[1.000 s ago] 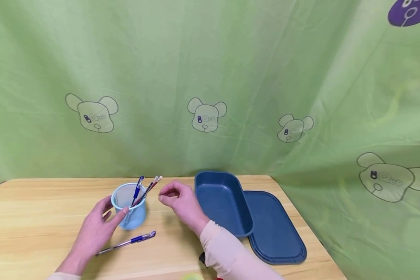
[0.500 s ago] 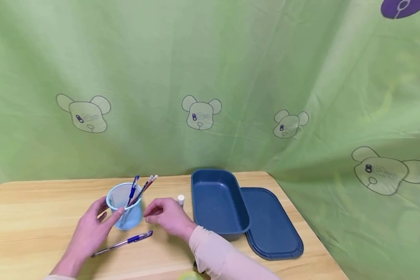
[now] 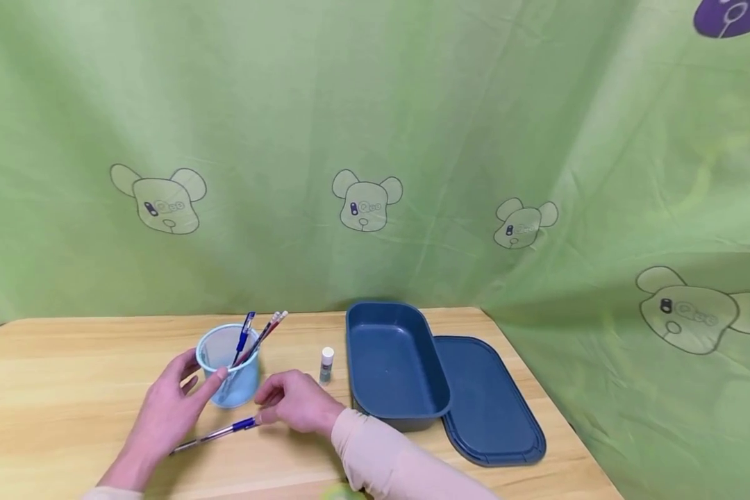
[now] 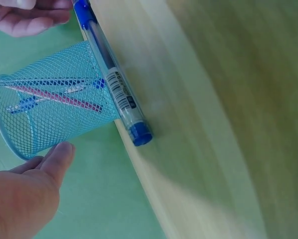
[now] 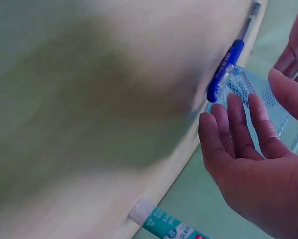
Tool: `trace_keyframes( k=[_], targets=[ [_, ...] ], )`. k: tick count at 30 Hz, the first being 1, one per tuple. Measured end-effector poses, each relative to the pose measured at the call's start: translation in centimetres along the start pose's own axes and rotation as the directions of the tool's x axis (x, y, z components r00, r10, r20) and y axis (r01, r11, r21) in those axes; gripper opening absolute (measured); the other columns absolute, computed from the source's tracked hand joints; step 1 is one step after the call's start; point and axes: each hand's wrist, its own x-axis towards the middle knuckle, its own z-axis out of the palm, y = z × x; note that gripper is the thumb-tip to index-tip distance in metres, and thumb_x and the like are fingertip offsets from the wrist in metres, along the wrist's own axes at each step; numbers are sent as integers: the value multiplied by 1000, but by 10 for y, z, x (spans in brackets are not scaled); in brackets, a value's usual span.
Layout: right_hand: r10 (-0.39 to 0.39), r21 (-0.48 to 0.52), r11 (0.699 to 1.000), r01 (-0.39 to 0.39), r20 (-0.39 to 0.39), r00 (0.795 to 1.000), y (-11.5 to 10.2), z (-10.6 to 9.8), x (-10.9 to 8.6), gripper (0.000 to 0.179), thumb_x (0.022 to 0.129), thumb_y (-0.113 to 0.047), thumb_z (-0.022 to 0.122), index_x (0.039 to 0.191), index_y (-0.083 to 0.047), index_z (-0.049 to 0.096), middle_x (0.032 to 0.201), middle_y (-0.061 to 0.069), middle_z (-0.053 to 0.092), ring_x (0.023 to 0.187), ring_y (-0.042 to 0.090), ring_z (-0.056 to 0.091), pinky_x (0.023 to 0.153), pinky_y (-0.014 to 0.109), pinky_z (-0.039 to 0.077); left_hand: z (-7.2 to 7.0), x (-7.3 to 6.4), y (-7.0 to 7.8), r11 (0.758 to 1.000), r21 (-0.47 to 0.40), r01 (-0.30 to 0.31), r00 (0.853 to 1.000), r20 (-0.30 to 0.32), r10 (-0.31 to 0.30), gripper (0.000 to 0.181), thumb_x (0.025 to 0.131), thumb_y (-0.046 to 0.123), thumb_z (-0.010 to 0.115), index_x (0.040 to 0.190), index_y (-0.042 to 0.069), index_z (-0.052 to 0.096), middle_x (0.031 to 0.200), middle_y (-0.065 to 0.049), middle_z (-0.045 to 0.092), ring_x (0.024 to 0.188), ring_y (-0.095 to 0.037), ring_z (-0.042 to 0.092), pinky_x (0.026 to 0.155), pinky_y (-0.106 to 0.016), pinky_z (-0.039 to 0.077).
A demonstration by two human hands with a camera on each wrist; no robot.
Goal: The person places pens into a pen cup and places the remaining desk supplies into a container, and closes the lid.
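Observation:
My left hand [image 3: 171, 410] grips the light blue mesh pen cup [image 3: 236, 389] near its rim, thumb at the near side and fingers around the left. Leaning inside the cup are a blue pen [image 3: 244, 338] and pencils [image 3: 269, 330] with white ends. In front of it, a clear pen [image 3: 219, 434] with blue grip lies on the wooden table. My right hand [image 3: 300, 401] hovers at that pen's capped end, overlapping it in the head view. The right wrist view shows its fingers [image 5: 216, 142] loosely bent and thumb apart, with nothing between them; the pen [image 5: 227, 67] lies just beyond.
A glue stick [image 3: 326, 366] with a white cap stands behind my right hand. Right of it is a dark blue open box [image 3: 400, 413], beside its flat lid [image 3: 494, 403]. A yellow-green round thing [image 3: 342, 492] shows at the bottom edge. A green curtain [image 3: 275, 139] hangs behind.
My right hand has moved left and toward me, from beside the box to the lying pen's end. The glue stick has come into view, standing. My left hand stays on the cup.

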Motion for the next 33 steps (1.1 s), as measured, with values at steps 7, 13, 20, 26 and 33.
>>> trace_keyframes(
  k=[7, 13, 20, 26, 33],
  targets=[
    [5, -109, 994, -5, -4, 1000, 5, 5, 1, 21, 77, 0, 81, 93, -10, 71, 81, -7, 63, 74, 3, 54, 73, 20, 49, 2, 2, 1, 1000, -2, -6, 1000, 4, 6, 85, 95, 47, 61, 148, -10, 25, 148, -33, 32, 134, -48, 34, 108, -55, 36],
    [-13, -242, 970, 12, -2, 1000, 4, 7, 2, 19, 76, 2, 79, 87, -10, 71, 75, -8, 60, 68, 3, 52, 69, 18, 47, 0, 2, 1, 1000, -1, -6, 1000, 3, 6, 86, 95, 48, 61, 148, -10, 26, 147, -33, 32, 134, -48, 34, 108, -55, 36],
    [-3, -308, 952, 8, 18, 1000, 0, 9, -1, 20, 74, 3, 78, 82, -12, 68, 69, -9, 56, 64, 4, 50, 63, 17, 45, 0, 2, 0, 1000, -2, 1, 1000, -1, -1, 87, 95, 49, 61, 147, -11, 26, 147, -34, 32, 134, -48, 34, 108, -54, 37],
    [9, -320, 948, 0, 28, 1000, 0, 11, -4, 22, 72, 4, 79, 80, -13, 68, 67, -10, 54, 62, 4, 49, 60, 16, 43, 0, 3, 0, 1000, 7, -19, 1000, -16, 19, 85, 95, 48, 62, 146, -12, 29, 145, -35, 34, 132, -49, 36, 107, -54, 38],
    [32, -310, 951, -20, 35, 999, 1, 13, -4, 22, 72, 3, 81, 78, -14, 68, 67, -9, 55, 62, 5, 49, 60, 17, 43, 0, 2, 1, 1000, 7, -23, 999, -25, 23, 88, 94, 49, 62, 149, -10, 25, 148, -34, 30, 133, -49, 35, 106, -53, 39]
  ],
)
